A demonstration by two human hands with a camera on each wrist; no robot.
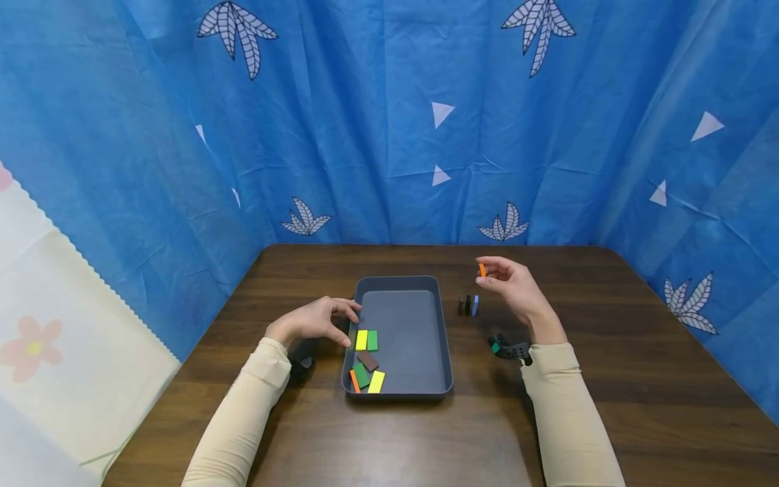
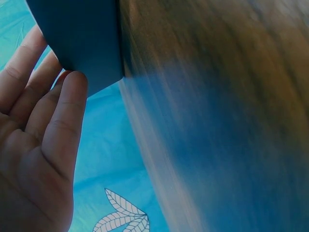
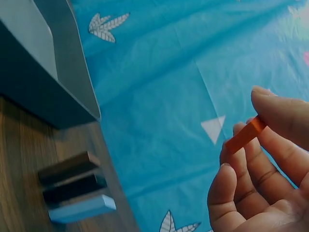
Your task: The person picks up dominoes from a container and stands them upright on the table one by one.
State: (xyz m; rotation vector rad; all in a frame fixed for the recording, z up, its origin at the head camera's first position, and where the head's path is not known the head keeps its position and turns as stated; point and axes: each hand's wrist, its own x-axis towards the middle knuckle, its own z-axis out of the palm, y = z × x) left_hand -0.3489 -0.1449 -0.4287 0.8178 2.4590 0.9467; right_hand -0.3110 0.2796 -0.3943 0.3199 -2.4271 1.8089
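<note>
My right hand (image 1: 516, 289) pinches an orange domino block (image 3: 245, 136) between thumb and fingertips, raised above the table. Below it, three blocks stand upright in a row right of the tray: brown (image 3: 69, 169), black (image 3: 75, 188) and light blue (image 3: 82, 209). At the left side of the dark grey tray (image 1: 408, 314), my left hand (image 1: 316, 319) has its thumb and fingers spread against the rim, with no block in it. Inside the tray's left part lie several blocks, among them a yellow block (image 1: 362, 339), a green block (image 1: 372, 340), a brown block (image 1: 368, 360) and an orange block (image 1: 355, 381).
The wooden table (image 1: 523, 433) carries the tray near its middle. Blue curtains (image 1: 389, 135) hang behind and on both sides. A black wrist strap (image 1: 511, 348) is beneath the right wrist. A pale flowered cloth (image 1: 61, 338) hangs at the left.
</note>
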